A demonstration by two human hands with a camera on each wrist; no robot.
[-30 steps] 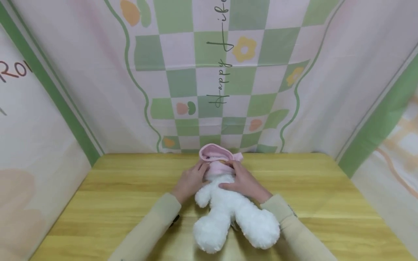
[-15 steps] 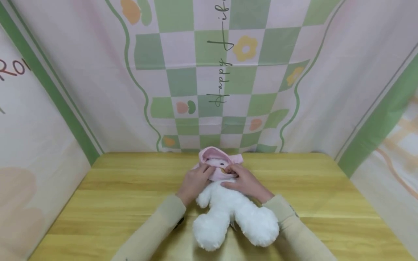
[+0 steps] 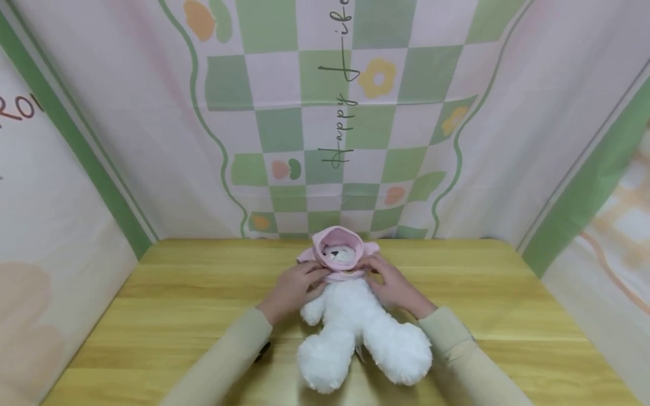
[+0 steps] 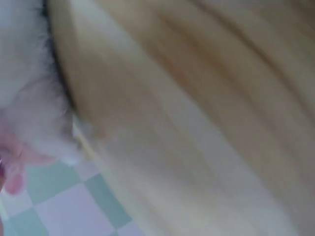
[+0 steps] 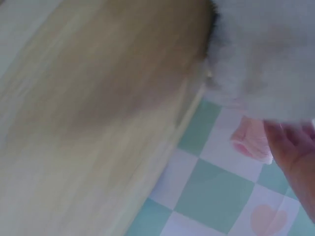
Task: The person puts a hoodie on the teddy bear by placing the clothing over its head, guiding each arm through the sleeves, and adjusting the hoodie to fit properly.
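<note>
A white plush toy [image 3: 347, 310] with a small dark nose lies on its back, feet toward me. A pink hooded garment [image 3: 337, 232] is round its head, the face showing through the hood opening and a short sleeve sticking out on each side. My left hand [image 3: 294, 286] pinches the garment's lower edge at the left of the neck. Opposite it, my right hand [image 3: 395, 283] grips the cloth on the right, thumb by the plush's shoulder. White fur [image 5: 266, 59] and a pink sleeve [image 5: 252, 139] show near the fingers in the right wrist view.
The toy lies on a wood-grain table [image 3: 203, 293] whose far edge meets a hanging green-and-white checked cloth [image 3: 325, 129]. Pale curtains with green bands [image 3: 76, 129] enclose the left and right sides. A dark object [image 3: 263, 352] shows beside the left cuff.
The pink garment has come down over the plush's head, and its face now shows framed in the hood. Both hands have shifted slightly apart, to the sides of the neck.
</note>
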